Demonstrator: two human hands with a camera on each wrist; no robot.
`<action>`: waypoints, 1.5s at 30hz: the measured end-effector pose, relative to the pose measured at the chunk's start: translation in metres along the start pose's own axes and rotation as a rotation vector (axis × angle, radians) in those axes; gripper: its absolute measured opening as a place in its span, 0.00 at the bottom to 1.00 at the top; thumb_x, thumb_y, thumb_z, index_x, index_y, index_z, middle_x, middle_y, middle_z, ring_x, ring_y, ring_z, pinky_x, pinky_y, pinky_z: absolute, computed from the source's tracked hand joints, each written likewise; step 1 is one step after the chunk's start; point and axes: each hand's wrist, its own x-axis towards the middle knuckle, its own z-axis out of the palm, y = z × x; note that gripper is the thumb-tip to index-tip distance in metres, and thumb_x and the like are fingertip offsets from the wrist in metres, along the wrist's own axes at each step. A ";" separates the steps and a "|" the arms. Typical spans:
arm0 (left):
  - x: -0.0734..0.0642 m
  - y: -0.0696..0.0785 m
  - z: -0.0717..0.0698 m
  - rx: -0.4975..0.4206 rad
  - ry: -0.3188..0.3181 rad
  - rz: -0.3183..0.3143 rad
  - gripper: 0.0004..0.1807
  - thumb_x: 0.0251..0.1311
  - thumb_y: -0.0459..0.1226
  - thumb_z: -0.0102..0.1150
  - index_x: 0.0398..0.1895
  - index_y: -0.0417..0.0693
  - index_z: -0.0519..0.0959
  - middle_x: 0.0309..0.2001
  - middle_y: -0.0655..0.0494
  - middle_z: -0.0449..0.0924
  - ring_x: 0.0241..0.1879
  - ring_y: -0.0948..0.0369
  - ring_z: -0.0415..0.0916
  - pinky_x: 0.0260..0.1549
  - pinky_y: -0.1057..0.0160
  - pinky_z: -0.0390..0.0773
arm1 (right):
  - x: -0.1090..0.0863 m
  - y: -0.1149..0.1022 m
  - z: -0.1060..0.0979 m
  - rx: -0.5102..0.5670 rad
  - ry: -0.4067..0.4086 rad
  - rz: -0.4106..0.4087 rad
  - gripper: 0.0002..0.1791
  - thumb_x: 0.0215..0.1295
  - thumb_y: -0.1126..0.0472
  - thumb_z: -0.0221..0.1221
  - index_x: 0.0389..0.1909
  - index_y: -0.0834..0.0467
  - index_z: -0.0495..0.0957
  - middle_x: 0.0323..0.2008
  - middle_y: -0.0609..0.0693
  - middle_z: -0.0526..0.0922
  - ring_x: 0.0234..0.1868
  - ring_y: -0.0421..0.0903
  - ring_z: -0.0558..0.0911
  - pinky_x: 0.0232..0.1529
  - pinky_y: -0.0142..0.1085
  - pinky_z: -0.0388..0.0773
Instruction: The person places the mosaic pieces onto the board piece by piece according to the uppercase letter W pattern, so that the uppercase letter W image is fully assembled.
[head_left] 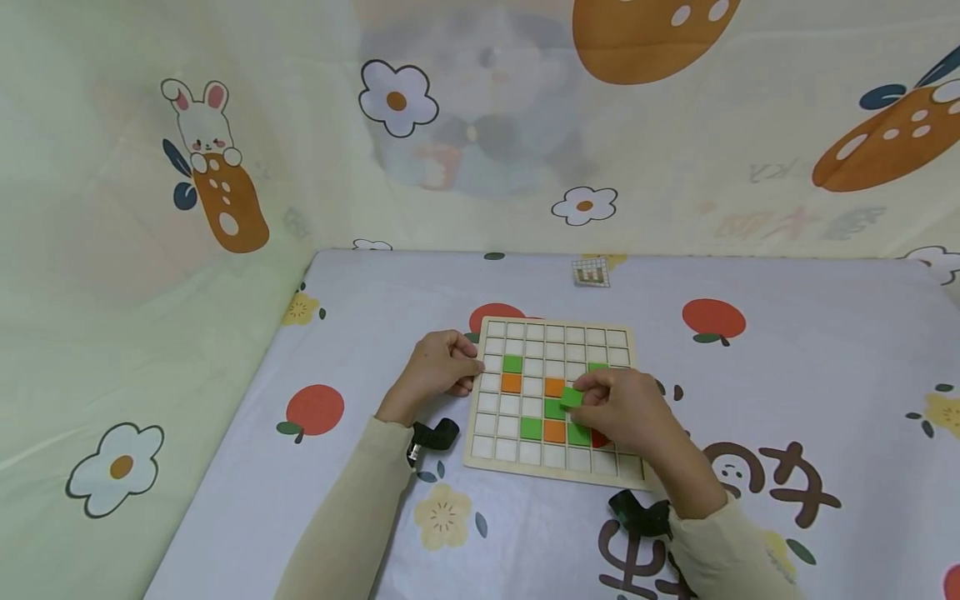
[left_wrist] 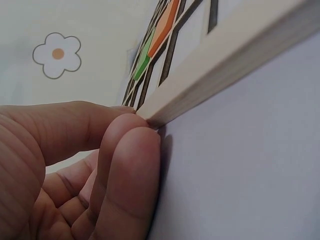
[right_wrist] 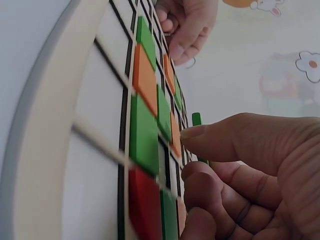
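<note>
A light wooden grid board (head_left: 506, 450) lies on the table, with green, orange and red square tiles in some of its cells. At its left edge my left hand (head_left: 442, 364) grips the rim, thumb and curled fingers meeting at the wood in the left wrist view. My right hand (head_left: 626, 408) pinches a green square tile (head_left: 572, 397) between thumb and fingers, tilted just over the board's middle right. Near it sit an orange tile (head_left: 554, 387), another orange tile (head_left: 554, 431) and a red tile (right_wrist: 144, 202). The right hand hides part of the board's right side.
A small card with a grid pattern (head_left: 591, 272) lies behind the board, by the back wall. The pale tablecloth (head_left: 825, 375) is printed with fruit, flowers and dark lettering. Patterned fabric walls (head_left: 480, 225) rise at the back and left.
</note>
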 end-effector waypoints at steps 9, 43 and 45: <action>0.002 -0.001 0.000 0.000 -0.001 -0.005 0.10 0.64 0.30 0.69 0.44 0.39 0.79 0.28 0.50 0.82 0.19 0.62 0.78 0.22 0.67 0.84 | 0.009 -0.010 0.013 -0.001 -0.008 -0.043 0.13 0.57 0.65 0.70 0.44 0.62 0.87 0.25 0.47 0.81 0.25 0.43 0.76 0.24 0.34 0.73; 0.001 0.000 0.000 -0.005 -0.006 -0.006 0.10 0.63 0.31 0.70 0.44 0.39 0.79 0.29 0.50 0.83 0.19 0.62 0.79 0.22 0.67 0.84 | 0.024 -0.039 0.043 -0.019 -0.046 -0.073 0.09 0.55 0.68 0.71 0.39 0.61 0.87 0.22 0.47 0.79 0.24 0.43 0.75 0.26 0.34 0.72; 0.001 0.000 0.000 -0.004 -0.004 -0.007 0.10 0.63 0.31 0.70 0.44 0.39 0.79 0.28 0.50 0.83 0.19 0.62 0.79 0.22 0.67 0.84 | 0.024 -0.040 0.044 -0.025 -0.051 -0.074 0.10 0.55 0.68 0.71 0.39 0.61 0.87 0.22 0.47 0.79 0.24 0.43 0.75 0.27 0.34 0.72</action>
